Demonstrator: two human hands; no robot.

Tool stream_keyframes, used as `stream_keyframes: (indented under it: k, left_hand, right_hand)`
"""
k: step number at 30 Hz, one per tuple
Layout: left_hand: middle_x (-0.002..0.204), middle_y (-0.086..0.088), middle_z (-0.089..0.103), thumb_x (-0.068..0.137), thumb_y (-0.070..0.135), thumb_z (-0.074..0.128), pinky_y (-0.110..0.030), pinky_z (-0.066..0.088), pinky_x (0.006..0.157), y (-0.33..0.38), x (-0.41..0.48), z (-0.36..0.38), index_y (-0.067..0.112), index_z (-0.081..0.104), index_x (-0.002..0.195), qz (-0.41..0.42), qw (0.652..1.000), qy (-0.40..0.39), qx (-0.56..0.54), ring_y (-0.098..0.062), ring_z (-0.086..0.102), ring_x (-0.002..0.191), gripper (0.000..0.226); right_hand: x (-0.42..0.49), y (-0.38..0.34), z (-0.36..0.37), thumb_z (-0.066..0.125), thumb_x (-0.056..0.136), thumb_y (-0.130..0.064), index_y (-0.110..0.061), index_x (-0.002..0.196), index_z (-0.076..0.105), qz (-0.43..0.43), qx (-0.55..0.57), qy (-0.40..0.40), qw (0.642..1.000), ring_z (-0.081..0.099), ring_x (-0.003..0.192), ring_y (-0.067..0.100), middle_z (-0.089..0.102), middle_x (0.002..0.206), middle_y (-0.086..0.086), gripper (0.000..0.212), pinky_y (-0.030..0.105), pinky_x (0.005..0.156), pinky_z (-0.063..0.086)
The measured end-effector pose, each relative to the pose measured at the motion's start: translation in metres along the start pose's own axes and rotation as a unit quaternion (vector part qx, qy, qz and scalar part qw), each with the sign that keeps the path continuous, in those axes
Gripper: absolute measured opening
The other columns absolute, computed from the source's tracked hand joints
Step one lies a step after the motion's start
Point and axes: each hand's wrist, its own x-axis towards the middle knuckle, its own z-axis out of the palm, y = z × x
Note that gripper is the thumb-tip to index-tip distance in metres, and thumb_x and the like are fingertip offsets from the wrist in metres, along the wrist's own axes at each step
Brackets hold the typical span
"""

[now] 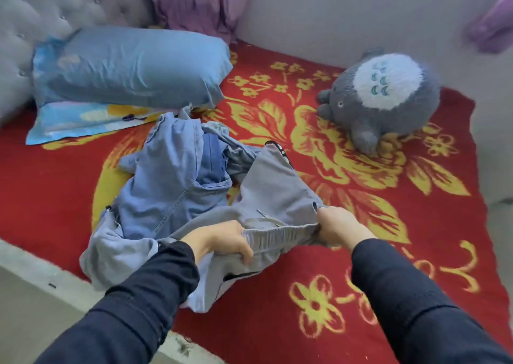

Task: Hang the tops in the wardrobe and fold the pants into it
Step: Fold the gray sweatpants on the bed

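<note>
Since my left hand (219, 241) and right hand (337, 226) have fingers clenched on the waistband of the grey pants (273, 186) over the bed (361, 280), I should stretch it level. Lift slowly; the legs seem snagged under the denim pile (166, 186).

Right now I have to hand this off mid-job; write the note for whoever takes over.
The left hand and right hand each grip the elastic waistband of the grey pants, stretched between them over the red blanket. A blue denim garment lies crumpled beside the pants, toward the blue pillow. Done: nothing visibly folded or hung. Left: fold the pants, hang any tops. The wardrobe is out of view.
</note>
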Motion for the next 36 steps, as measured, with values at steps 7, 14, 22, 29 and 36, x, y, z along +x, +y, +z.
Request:
stream_keyframes:
  k: [7, 14, 22, 29, 36]
  left_hand:
    - [0.067, 0.000, 0.057, 0.062, 0.027, 0.052, -0.030, 0.045, 0.058, 0.019, -0.048, 0.065, 0.017, 0.046, 0.062, 0.091, 0.961, 0.178, 0.191, -0.026, 0.062, 0.073, 0.011]
    - [0.057, 0.008, 0.051, 0.064, 0.032, 0.059, -0.024, 0.033, 0.047, 0.062, -0.054, 0.167, 0.018, 0.040, 0.060, 0.201, 0.969, 0.103, 0.098, -0.009, 0.046, 0.055, 0.024]
    - [0.076, 0.003, 0.063, 0.074, 0.032, 0.051, -0.031, 0.048, 0.060, 0.129, -0.033, 0.215, 0.022, 0.048, 0.072, 0.213, 0.958, 0.097, 0.166, -0.024, 0.062, 0.072, 0.010]
    - [0.100, -0.009, 0.064, 0.093, 0.031, 0.047, -0.033, 0.041, 0.068, 0.187, 0.002, 0.156, 0.018, 0.050, 0.094, 0.184, 0.901, 0.251, 0.304, -0.032, 0.062, 0.095, 0.014]
    - [0.103, -0.008, 0.064, 0.092, 0.015, 0.044, -0.035, 0.042, 0.068, 0.184, 0.012, 0.104, 0.020, 0.044, 0.103, 0.104, 0.846, 0.301, 0.427, -0.031, 0.063, 0.097, 0.012]
  right_hand:
    - [-0.165, 0.024, 0.007, 0.048, 0.088, -0.014, -0.014, 0.117, 0.058, 0.126, -0.005, -0.057, 0.990, 0.062, 0.109, 0.029, 0.064, 0.118, 0.008, 0.031, 0.034, 0.079, 0.047]
    - [-0.258, 0.076, 0.037, 0.056, 0.088, -0.014, -0.026, 0.117, 0.063, 0.305, -0.038, -0.052, 0.950, 0.063, 0.111, 0.019, 0.064, 0.121, -0.006, 0.031, 0.034, 0.088, 0.051]
    - [-0.309, 0.134, 0.074, 0.048, 0.086, -0.006, -0.017, 0.128, 0.049, 0.453, 0.083, -0.064, 0.885, 0.062, 0.104, 0.033, 0.063, 0.121, 0.008, 0.044, 0.041, 0.077, 0.046]
    - [-0.274, 0.146, 0.073, 0.039, 0.085, -0.020, -0.018, 0.133, 0.051, 0.508, 0.374, -0.084, 0.771, 0.029, 0.133, 0.030, 0.037, 0.143, 0.009, 0.050, 0.056, 0.104, 0.033]
    - [-0.202, 0.197, 0.116, 0.061, 0.049, -0.027, -0.023, 0.098, 0.067, 0.433, 0.394, -0.167, 0.793, 0.048, 0.115, 0.029, 0.064, 0.108, 0.004, 0.049, 0.046, 0.093, 0.040]
